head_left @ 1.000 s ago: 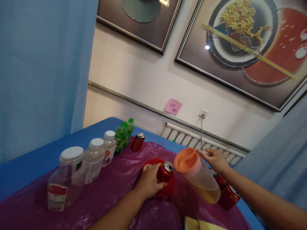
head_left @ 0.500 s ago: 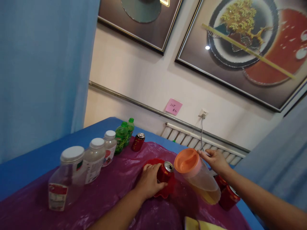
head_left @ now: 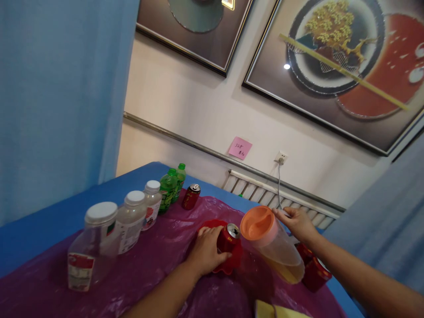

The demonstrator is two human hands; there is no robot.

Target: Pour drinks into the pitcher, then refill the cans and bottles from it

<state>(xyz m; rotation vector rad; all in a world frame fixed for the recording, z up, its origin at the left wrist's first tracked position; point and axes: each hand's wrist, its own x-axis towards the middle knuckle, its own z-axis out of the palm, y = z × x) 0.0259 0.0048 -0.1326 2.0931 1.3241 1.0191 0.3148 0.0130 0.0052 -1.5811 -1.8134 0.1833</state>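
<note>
My left hand (head_left: 208, 249) is wrapped round a red drink can (head_left: 228, 238), which stands on a scalloped red dish (head_left: 232, 263). The can's top faces up and its opening shows. With my right hand (head_left: 296, 223) I grip a clear plastic pitcher (head_left: 281, 251) on its handle side; the handle itself is mostly hidden. The pitcher tilts toward the can, its orange lid (head_left: 258, 223) close to the can's rim but apart from it. Some yellowish liquid lies low inside the pitcher. I cannot make out any stream from the lid.
On the purple plastic sheet (head_left: 159, 269) at left stand a big clear jar (head_left: 96, 247), two white-capped bottles (head_left: 132, 221), two green bottles (head_left: 168, 190) and a dark red can (head_left: 191, 197). Red cans (head_left: 316, 274) stand behind the pitcher. A yellow cloth (head_left: 278, 310) lies at the front edge.
Almost nothing differs. Both hands keep their holds on the can and the pitcher, and the view has shifted very slightly.
</note>
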